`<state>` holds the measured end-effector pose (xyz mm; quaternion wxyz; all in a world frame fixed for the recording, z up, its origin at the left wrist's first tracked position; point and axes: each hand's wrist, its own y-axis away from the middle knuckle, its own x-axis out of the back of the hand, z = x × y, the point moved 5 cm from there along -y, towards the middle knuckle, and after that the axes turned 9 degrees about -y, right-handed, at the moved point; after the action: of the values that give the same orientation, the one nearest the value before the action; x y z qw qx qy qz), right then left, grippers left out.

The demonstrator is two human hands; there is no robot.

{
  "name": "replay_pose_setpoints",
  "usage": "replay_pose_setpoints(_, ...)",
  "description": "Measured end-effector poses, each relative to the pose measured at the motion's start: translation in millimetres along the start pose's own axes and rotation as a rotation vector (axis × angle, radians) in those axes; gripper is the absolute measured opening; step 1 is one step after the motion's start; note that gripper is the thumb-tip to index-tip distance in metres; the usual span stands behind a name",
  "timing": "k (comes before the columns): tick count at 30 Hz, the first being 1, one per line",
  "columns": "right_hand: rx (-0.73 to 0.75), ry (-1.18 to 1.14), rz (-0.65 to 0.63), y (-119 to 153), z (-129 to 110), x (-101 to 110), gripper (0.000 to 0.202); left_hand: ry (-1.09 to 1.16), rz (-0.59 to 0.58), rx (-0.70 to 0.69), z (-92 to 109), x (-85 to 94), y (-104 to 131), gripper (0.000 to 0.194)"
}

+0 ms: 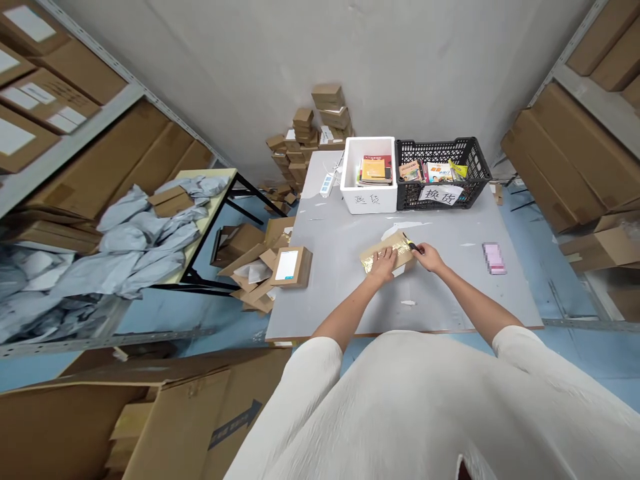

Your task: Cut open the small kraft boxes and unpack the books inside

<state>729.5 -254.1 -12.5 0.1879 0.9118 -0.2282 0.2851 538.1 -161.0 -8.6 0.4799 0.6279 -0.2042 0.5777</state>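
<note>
A small cardboard box [369, 259] with shiny clear tape across its top lies at an angle on the grey table [340, 307]. My left hand [384, 263] rests flat on the taped top, fingers spread. In my right hand [428, 257] is a utility knife [413, 246] with a dark handle and some yellow near the blade end. Its tip is at the right end of the box, by the tape; whether the blade touches cannot be made out. White paper [399, 229] shows behind the box.
At the table's back stand a white foam box [370, 200] and a black plastic crate [440, 183], both holding books. A labelled carton [293, 267] sits at the left edge, a power strip [327, 185] behind it. A pink pixelated item [494, 258] lies right. Grey parcels [145, 233] cover a side table.
</note>
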Motion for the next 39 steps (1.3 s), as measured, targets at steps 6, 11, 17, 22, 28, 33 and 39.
replay_pose_setpoints(6,-0.1,-0.317,-0.06,27.4,11.3,-23.5,0.021,0.015,0.054,0.015,-4.7,4.9,6.7,0.09)
replay_pose_setpoints(11,-0.071,-0.452,-0.09,27.5,13.9,-19.5,0.022,-0.008,0.141,0.026,-1.8,15.9,4.8,0.067)
replay_pose_setpoints(17,-0.128,-0.456,-0.106,21.9,26.5,1.9,0.02,-0.069,0.049,0.012,-0.1,22.6,-13.2,0.064)
replay_pose_setpoints(22,-0.155,-0.353,-0.122,14.8,33.6,16.4,0.026,-0.156,-0.005,-0.029,7.3,16.9,-19.9,0.065)
replay_pose_setpoints(28,-0.154,-0.294,-0.211,14.7,32.5,28.5,0.023,-0.162,0.034,-0.032,11.2,12.3,-17.8,0.062)
replay_pose_setpoints(33,0.011,-0.03,-0.324,11.4,25.6,44.5,0.021,-0.157,0.071,-0.025,8.7,10.0,-17.2,0.065)
replay_pose_setpoints(39,0.152,0.458,-0.371,-8.9,7.9,53.4,0.034,-0.169,0.083,-0.017,7.8,5.2,-15.0,0.061)
